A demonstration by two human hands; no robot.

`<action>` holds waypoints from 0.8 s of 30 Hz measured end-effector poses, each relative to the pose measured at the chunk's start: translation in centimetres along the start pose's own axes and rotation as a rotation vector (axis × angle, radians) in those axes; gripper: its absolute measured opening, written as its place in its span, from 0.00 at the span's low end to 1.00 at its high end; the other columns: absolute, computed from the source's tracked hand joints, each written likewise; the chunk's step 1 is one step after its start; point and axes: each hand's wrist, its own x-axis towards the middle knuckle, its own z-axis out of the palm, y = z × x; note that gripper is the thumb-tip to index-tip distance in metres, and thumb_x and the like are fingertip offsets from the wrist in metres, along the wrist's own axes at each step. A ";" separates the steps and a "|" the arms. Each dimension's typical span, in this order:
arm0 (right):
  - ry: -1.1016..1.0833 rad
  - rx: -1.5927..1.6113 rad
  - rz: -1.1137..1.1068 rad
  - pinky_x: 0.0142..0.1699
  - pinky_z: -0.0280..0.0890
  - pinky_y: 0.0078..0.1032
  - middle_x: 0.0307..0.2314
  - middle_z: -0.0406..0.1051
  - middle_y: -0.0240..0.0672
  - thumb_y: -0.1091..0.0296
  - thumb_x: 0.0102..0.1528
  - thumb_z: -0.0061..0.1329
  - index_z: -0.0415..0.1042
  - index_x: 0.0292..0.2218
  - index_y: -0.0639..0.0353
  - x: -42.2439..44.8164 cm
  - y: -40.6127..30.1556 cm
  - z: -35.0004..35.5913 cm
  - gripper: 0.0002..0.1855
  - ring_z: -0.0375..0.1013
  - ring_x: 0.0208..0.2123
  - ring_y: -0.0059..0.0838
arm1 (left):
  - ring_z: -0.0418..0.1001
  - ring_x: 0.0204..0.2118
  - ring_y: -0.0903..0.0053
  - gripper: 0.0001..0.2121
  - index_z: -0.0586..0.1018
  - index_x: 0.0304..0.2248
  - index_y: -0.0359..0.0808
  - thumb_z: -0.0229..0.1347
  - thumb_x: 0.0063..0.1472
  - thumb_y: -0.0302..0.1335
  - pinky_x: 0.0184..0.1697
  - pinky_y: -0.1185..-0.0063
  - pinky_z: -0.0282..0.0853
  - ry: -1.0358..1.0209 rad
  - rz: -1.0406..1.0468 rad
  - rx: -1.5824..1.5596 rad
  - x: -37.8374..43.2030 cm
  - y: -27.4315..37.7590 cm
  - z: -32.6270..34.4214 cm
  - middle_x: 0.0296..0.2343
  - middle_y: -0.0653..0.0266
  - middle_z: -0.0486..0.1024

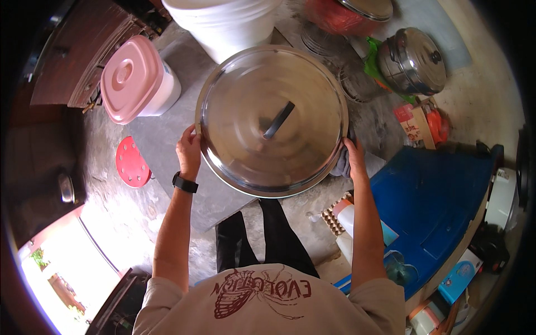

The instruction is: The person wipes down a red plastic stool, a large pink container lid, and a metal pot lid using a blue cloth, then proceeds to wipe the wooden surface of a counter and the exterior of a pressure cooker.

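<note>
A large round metal lid (pixel 243 104) with a dark strap handle (pixel 279 120) lies in front of me. My left hand (pixel 189 151) grips its left rim, with the thumb near the top edge and the other fingers hidden under it. On the opposite side my right hand (pixel 355 158) holds the right rim. A dark grey cloth (pixel 342 163) hangs between that hand and the rim. What is under the lid is mostly hidden; a thin pale edge shows along its near side. A black band is on my left wrist.
A white bucket (pixel 226 25) stands just beyond the lid. To the left are a container with a pink lid (pixel 142 75) and a red perforated disc (pixel 132 162). A steel pot (pixel 412 63) sits far right; a blue table (pixel 431 209) and an egg tray (pixel 333 217) are nearer.
</note>
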 end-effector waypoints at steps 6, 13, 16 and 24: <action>-0.037 -0.087 0.092 0.55 0.55 0.22 0.50 0.65 0.34 0.50 0.55 0.49 0.63 0.53 0.64 1.8 0.3 -1.0 0.32 0.62 0.51 0.25 | 0.71 0.33 0.78 0.33 0.73 0.46 0.32 0.39 0.62 0.57 0.37 0.81 0.67 -0.045 -0.161 -0.454 0.1 -1.7 2.3 0.34 0.63 0.74; -0.004 -0.049 0.369 0.57 0.53 0.22 0.55 0.60 0.29 0.44 0.55 0.47 0.62 0.56 0.60 2.6 0.4 -1.4 0.35 0.58 0.55 0.24 | 0.66 0.51 0.70 0.37 0.68 0.53 0.34 0.40 0.59 0.60 0.56 0.76 0.58 -0.380 -0.318 -0.810 0.9 -3.1 2.5 0.50 0.59 0.68; -0.026 0.050 0.302 0.56 0.55 0.23 0.54 0.61 0.30 0.42 0.54 0.48 0.62 0.55 0.60 1.8 0.5 -1.3 0.36 0.60 0.54 0.27 | 0.64 0.53 0.66 0.42 0.69 0.52 0.29 0.42 0.56 0.62 0.57 0.74 0.56 -0.276 -0.364 -0.505 0.6 -1.1 2.1 0.50 0.52 0.68; -0.004 0.123 0.279 0.58 0.54 0.26 0.56 0.59 0.31 0.44 0.58 0.41 0.59 0.57 0.59 1.9 0.1 0.1 0.34 0.58 0.56 0.28 | 0.67 0.51 0.65 0.40 0.74 0.48 0.29 0.41 0.55 0.63 0.55 0.74 0.58 -0.249 -0.395 -0.472 -0.8 -1.8 1.6 0.46 0.48 0.71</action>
